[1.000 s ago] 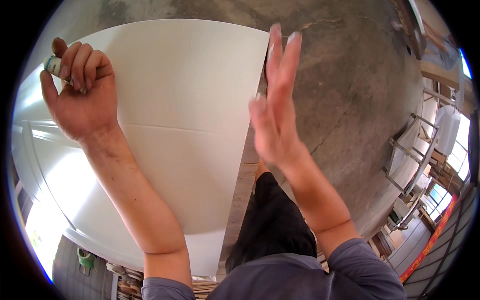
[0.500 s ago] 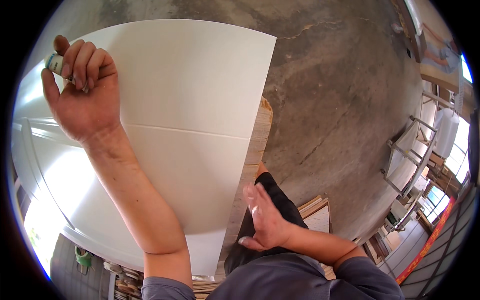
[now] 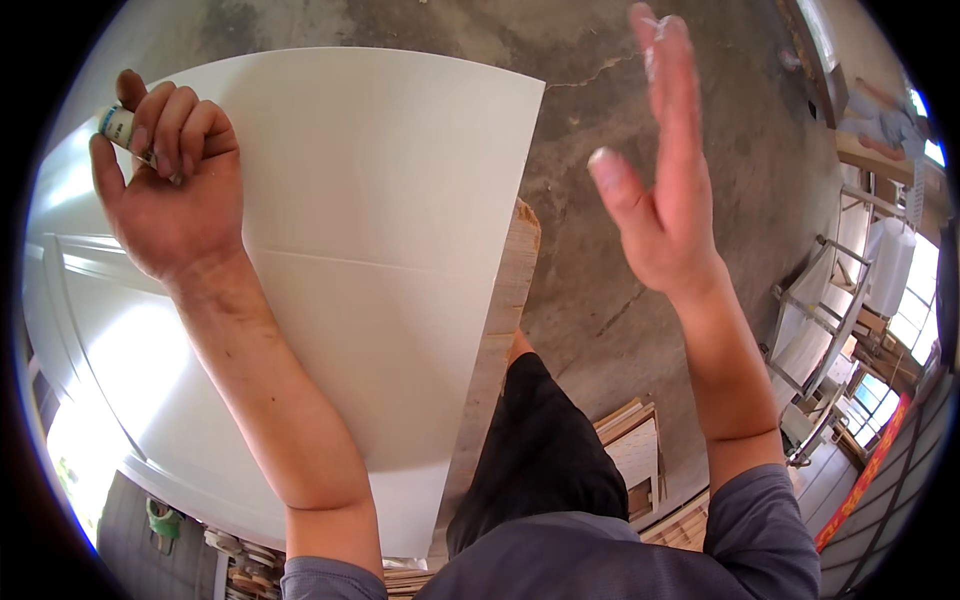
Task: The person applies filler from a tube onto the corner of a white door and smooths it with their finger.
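A large glossy white panel (image 3: pixel 370 180) with a grooved line across it lies before me on the left, on top of a wooden board (image 3: pixel 517 250) whose rough edge sticks out at its right. My left hand (image 3: pixel 185 190) is above the panel's far left part, palm up, its fingers curled round a small white tube (image 3: pixel 116 126) with a blue band. Part of the tube is hidden by the fingers. To the right of the panel, over the concrete floor, my right hand (image 3: pixel 665 190) is raised with fingers stretched and thumb apart. White smears show on its fingertips. Nothing is in it.
Stacked wooden boards (image 3: pixel 635 450) stand by my leg at the right. A metal frame rack (image 3: pixel 825 310) is farther right. At the upper right another person (image 3: pixel 880 125) shows partly. A green object (image 3: pixel 163 522) and piled pieces (image 3: pixel 250 565) are at the lower left.
My right hand has swung up and away from beside my leg to over the floor right of the panel. The left hand with the tube has hardly moved.
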A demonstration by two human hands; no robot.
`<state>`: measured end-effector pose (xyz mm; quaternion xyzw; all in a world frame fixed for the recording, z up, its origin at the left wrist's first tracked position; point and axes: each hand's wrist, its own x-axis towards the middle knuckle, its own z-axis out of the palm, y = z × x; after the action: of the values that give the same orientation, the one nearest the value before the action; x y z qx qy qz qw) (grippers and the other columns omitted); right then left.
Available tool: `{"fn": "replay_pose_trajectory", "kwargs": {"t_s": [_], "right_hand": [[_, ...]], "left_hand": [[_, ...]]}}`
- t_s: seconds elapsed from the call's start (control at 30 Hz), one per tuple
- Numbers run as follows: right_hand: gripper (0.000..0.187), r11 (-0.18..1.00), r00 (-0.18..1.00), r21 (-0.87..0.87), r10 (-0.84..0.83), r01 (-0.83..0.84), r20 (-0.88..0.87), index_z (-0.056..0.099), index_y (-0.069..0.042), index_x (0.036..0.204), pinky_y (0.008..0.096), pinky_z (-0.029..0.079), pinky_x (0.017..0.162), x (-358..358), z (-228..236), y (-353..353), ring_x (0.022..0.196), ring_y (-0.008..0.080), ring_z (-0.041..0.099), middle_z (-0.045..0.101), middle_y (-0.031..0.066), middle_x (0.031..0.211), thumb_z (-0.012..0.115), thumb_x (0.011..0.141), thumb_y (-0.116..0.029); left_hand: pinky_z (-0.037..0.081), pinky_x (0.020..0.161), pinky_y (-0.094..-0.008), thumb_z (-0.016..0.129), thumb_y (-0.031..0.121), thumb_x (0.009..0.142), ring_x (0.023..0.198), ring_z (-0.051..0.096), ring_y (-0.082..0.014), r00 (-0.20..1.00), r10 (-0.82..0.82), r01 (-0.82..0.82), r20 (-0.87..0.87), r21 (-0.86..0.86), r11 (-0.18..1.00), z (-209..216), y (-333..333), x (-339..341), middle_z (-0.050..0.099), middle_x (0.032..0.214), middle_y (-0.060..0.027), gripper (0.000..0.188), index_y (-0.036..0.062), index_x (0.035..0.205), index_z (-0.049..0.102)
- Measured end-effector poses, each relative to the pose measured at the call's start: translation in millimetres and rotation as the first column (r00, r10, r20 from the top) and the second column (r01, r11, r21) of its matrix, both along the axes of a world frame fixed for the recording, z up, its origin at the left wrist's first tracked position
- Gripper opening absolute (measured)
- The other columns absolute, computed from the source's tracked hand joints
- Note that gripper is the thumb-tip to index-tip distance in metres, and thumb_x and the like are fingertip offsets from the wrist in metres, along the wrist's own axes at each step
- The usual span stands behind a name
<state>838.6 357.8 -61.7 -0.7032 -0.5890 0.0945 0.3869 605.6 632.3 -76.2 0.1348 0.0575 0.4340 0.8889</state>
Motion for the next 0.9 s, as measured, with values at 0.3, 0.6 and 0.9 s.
{"fn": "replay_pose_trajectory", "kwargs": {"t_s": [0.3,0.6,0.9], "right_hand": [[0.119,0.993,0.915,-0.092,-0.099,0.068,-0.391,-0.008,-0.003,0.169,0.0479,0.005,0.131,-47,-26,1,0.165,0.0373,0.004,0.003,0.0280,0.176,0.078,0.089,-0.020],[0.078,0.991,0.486,0.065,0.001,0.115,-0.874,0.024,0.006,0.166,0.0464,0.007,0.132,-21,-33,2,0.165,0.0327,0.006,0.013,0.0221,0.177,0.058,0.097,-0.008],[0.081,0.986,0.473,0.163,0.151,-0.015,-0.868,0.034,0.005,0.164,0.0472,0.006,0.132,-51,-45,-18,0.166,0.0307,0.004,0.018,0.0195,0.177,0.050,0.084,-0.001]], "left_hand": [[0.030,0.056,-0.0287,0.053,0.029,0.107,0.061,0.036,-0.0117,1.000,0.009,-0.009,0.005,0.010,1.000,-2,-2,0,0.046,0.078,-0.0016,0.043,-0.0059,0.133,0.056],[0.030,0.057,-0.0287,0.054,0.029,0.107,0.062,0.036,-0.0121,1.000,0.009,-0.009,0.009,-0.002,1.000,-4,1,-3,0.046,0.080,-0.0021,0.043,-0.0061,0.133,0.056],[0.031,0.056,-0.0281,0.054,0.028,0.108,0.061,0.036,-0.0118,1.000,0.009,-0.008,-0.015,0.032,0.999,-4,-1,-2,0.047,0.080,-0.0025,0.043,-0.0068,0.133,0.055]]}}
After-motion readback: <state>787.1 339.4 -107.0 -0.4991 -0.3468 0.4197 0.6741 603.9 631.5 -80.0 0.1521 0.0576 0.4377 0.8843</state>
